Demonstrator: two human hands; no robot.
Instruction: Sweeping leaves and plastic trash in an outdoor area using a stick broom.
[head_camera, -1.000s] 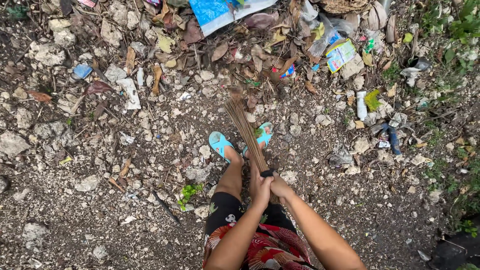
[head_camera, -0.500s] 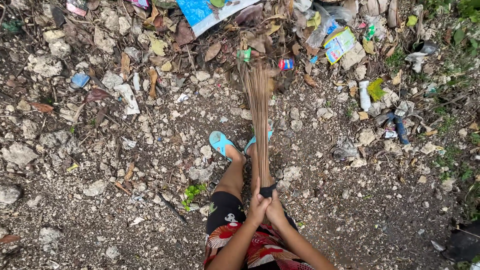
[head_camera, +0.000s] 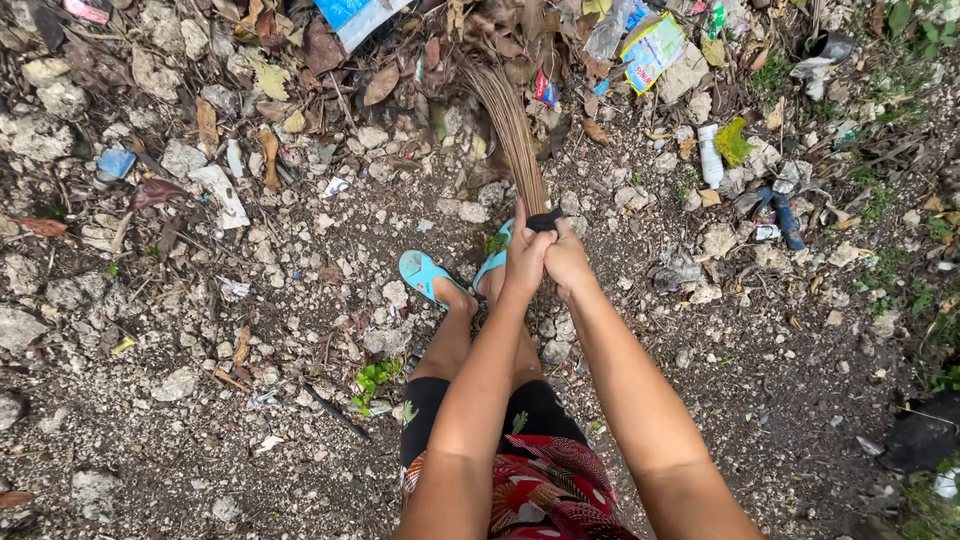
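Hands were found clasped together on one tool. The left hand (head_camera: 524, 258) and the right hand (head_camera: 567, 260) were both closed tight round the dark bound end of a stick broom (head_camera: 512, 135), side by side and touching, with the arms stretched out ahead of the body. The broom ran from the grip away to the far side, leaning slightly left, and its thin brown bristles fanned out into a heap of dry leaves (head_camera: 380, 85) at the far edge of the ground.

Directly below the hands stood the person's feet in turquoise sandals (head_camera: 424, 274), the left one plainly seen, the right one mostly hidden under the hands. Black shorts and a red patterned cloth (head_camera: 545, 490) showed at the near edge.

The ground (head_camera: 200, 400) was bare earth strewn with pale stones. Litter lay along the far side: a blue and white wrapper (head_camera: 355, 15) beyond the bristles to the left, a yellow and blue packet (head_camera: 652, 47) to the right of them, and a small white bottle (head_camera: 710, 158) farther right. A small blue scrap (head_camera: 115, 163) lay well apart at the far left. A small green weed (head_camera: 375, 378) grew near the left leg. Grass edged the right side.
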